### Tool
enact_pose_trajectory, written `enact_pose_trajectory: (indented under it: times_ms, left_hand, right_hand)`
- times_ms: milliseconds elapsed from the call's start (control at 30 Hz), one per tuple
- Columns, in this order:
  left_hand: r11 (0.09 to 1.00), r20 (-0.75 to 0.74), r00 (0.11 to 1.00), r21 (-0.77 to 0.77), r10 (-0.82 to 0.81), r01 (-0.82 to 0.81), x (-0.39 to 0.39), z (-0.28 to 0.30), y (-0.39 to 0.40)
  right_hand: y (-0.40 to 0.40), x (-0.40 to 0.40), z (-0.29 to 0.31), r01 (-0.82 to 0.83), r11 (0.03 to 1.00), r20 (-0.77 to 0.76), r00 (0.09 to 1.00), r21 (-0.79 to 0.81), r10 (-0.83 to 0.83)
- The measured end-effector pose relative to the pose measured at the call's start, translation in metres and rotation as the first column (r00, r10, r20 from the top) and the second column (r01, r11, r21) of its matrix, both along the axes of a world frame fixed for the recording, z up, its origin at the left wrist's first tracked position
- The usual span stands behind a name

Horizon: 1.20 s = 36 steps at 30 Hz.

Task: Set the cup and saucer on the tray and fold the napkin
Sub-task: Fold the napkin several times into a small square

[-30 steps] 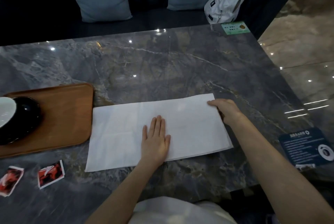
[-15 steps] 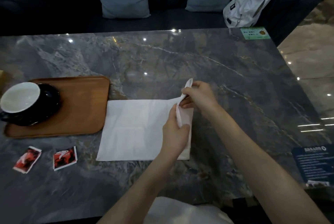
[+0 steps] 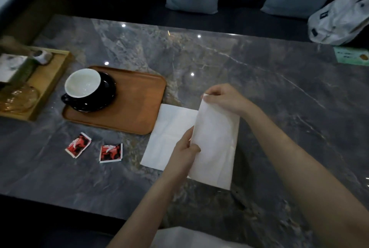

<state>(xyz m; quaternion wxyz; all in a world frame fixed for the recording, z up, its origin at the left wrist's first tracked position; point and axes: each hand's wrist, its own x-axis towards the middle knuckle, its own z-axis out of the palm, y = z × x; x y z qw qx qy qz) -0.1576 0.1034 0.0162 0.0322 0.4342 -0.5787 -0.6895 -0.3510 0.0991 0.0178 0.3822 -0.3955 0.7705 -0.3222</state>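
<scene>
Your left hand [image 3: 184,152] pinches the near edge of the one white napkin [image 3: 214,143] on the counter [image 3: 259,79], and its grip hides part of the fold. Your right hand [image 3: 223,97] pinches the far corner. Two red packets [image 3: 110,152] lie left. Farther left, one cup [image 3: 82,82] sits on one saucer [image 3: 105,91] on the tray [image 3: 137,105].

Cup [image 3: 82,83]: black outside, white inside, upright, looks empty, though the light is dim. Handle points toward the near-left. It sits on a black saucer [image 3: 106,95], off-centre toward its left. Saucer lies flat on the left half of the brown wooden tray [image 3: 131,107], rounded corners, flat on the table. Napkin [image 3: 215,139]: white, just right of the tray. Left part lies flat; right part is lifted and folding over leftward.
</scene>
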Motion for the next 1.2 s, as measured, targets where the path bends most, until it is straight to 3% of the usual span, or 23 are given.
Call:
enact_pose_trajectory:
  times_ms: [100, 300, 600, 700, 767, 1067, 1200]
  left_hand:
    - [0.995, 0.012, 0.996, 0.05, 0.083, -0.083, 0.024, -0.008, -0.012]
    - [0.983, 0.11, 0.98, -0.098, 0.167, -0.157, 0.064, -0.025, -0.035]
    - [0.951, 0.366, 0.926, -0.309, 0.088, 0.032, 0.091, -0.059, -0.054]
    - [0.888, 0.473, 0.871, -0.447, 0.131, 0.109, 0.099, -0.063, -0.054]
    - [0.858, 0.466, 0.866, -0.505, 0.181, 0.092, 0.102, -0.064, -0.056]
    - [0.898, 0.45, 0.874, -0.439, 0.184, 0.037, 0.105, -0.075, -0.076]
    - [0.896, 0.525, 0.846, -0.415, 0.093, 0.159, 0.102, -0.079, -0.082]
  right_hand:
    - [-0.023, 0.012, -0.009, -0.023, 0.998, -0.038, 0.999, -0.062, 0.021]
    - [-0.064, 0.04, -0.037, -0.063, 0.995, -0.133, 0.99, -0.072, 0.053]
    - [-0.103, 0.069, -0.084, -0.043, 0.993, -0.218, 0.974, 0.113, 0.067]
    - [-0.107, 0.072, -0.09, -0.039, 0.99, -0.246, 0.967, 0.134, 0.072]
    - [-0.108, 0.073, -0.092, -0.052, 0.991, -0.255, 0.963, 0.127, 0.083]
    - [-0.109, 0.08, -0.103, -0.015, 0.998, -0.305, 0.952, 0.06, 0.032]
    - [-0.1, 0.09, -0.107, 0.026, 0.997, -0.548, 0.834, -0.073, -0.062]
